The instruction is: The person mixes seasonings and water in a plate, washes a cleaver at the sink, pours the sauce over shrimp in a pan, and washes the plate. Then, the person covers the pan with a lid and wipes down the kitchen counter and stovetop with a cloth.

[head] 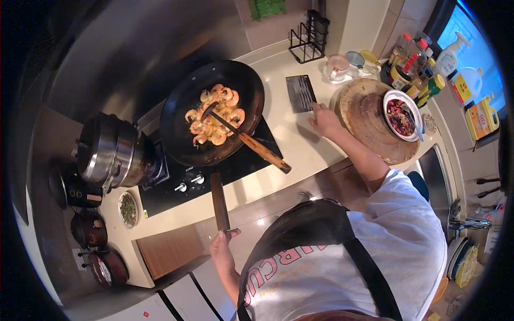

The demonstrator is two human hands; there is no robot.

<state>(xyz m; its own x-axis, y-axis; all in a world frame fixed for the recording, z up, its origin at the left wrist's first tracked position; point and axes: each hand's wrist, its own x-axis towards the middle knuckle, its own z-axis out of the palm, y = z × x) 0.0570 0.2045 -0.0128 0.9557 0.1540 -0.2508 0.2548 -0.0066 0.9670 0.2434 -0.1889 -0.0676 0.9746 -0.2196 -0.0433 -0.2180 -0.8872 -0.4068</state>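
My left hand [223, 249] grips the end of the wooden handle [219, 204] of a black wok [172, 132]. Cooked shrimp [219, 120] lie in the wok. A spatula with a wooden handle [261, 150] rests across them, its handle over the wok's rim, no hand on it. My right hand [326, 122] is over the counter, fingertips at the lower right corner of a flat dark cleaver blade [300, 94]; whether it grips a cleaver handle cannot be told. Right of this hand, a round wooden chopping board [361, 116] bears a bowl [386, 96] of chopped red and dark ingredients with a spoon.
The wok stands on a black gas hob [168, 202], beside a steel steamer pot [116, 150]. A plate of green herbs [128, 209] is at the left. Behind are a black rack [308, 40], seasoning jars [338, 67] and bottles [399, 78]. A sink [434, 172] lies at the right.
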